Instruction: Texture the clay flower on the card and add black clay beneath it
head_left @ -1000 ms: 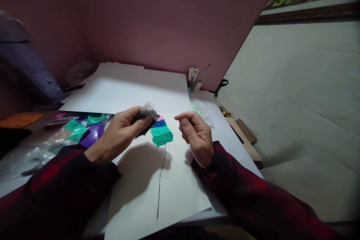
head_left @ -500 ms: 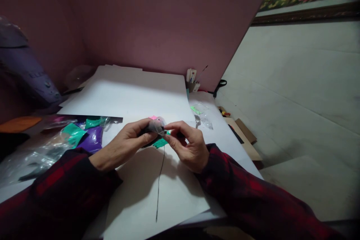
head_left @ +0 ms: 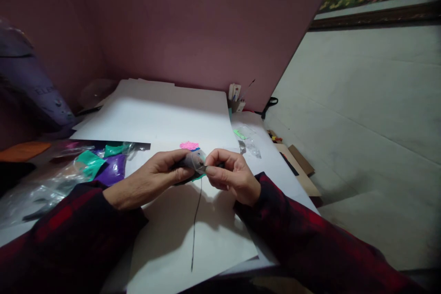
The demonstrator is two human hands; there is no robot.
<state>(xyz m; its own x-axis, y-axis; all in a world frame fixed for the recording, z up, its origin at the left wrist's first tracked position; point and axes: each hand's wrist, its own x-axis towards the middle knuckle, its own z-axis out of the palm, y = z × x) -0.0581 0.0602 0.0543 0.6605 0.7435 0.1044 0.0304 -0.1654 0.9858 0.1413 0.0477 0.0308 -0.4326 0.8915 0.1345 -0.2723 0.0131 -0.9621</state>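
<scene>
My left hand [head_left: 151, 177] is closed round a small clear plastic bag [head_left: 195, 161] with dark grey or black stuff inside. At the bag's mouth, the thumb and fingertips of my right hand [head_left: 232, 174] pinch together on a small dark bit. Both hands are above a white sheet [head_left: 186, 243] that bears a long thin dark line [head_left: 195, 220]. Just beyond the bag, a textured pink patch [head_left: 189, 145] lies on the sheet, with a sliver of blue below it. A green patch [head_left: 200, 178] shows partly beneath the hands.
Left of the sheet lie clear bags with purple [head_left: 112, 170] and teal [head_left: 91, 161] contents, and an orange piece [head_left: 24, 151]. Large white paper [head_left: 165, 110] covers the table's back. A pen holder [head_left: 236, 103] stands near the wall; a bag with a green piece [head_left: 240, 134] lies before it.
My right hand's fingertips have closed together at the bag's mouth, with the hand slightly farther right. The bag has shifted lower, uncovering more of the pink patch.
</scene>
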